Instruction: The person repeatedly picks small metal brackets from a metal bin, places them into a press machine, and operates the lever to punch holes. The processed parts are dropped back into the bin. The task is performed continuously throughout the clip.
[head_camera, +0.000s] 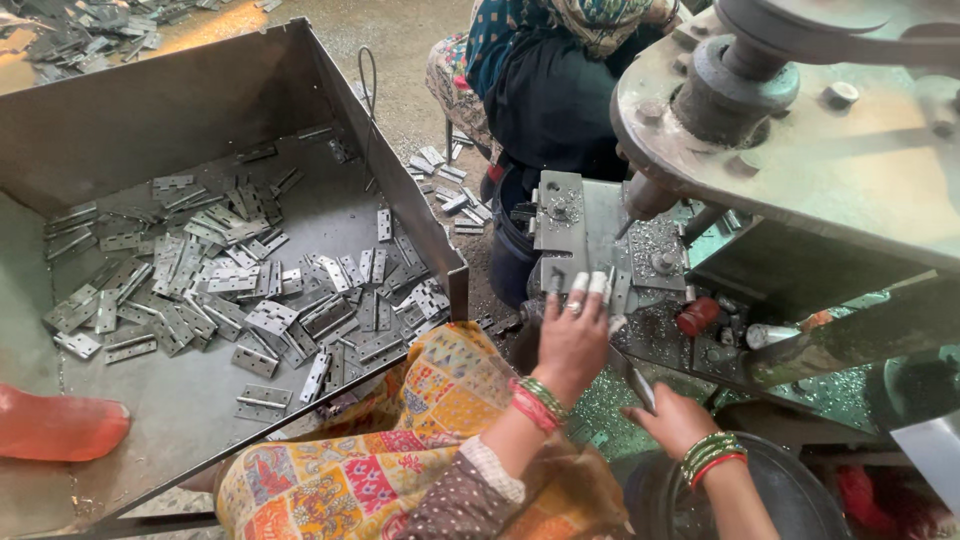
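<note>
My left hand (572, 335) lies flat on the grey metal fixture (575, 225) of a drilling machine, its taped fingertips pressed against the fixture's front edge. Whether a part sits under the fingers is hidden. My right hand (675, 418) is lower and nearer to me, over a dark round tub (790, 480), and pinches a thin flat metal piece (640, 385). Both wrists wear green and red bangles. The drill spindle (648, 195) hangs just right of the fixture.
A large sheet-metal bin (150, 110) on my left holds several flat hinge plates (250, 290). Another person in dark clothes (550, 100) sits across the machine. A red knob (697, 316), metal shavings and an orange object (55, 425) are nearby.
</note>
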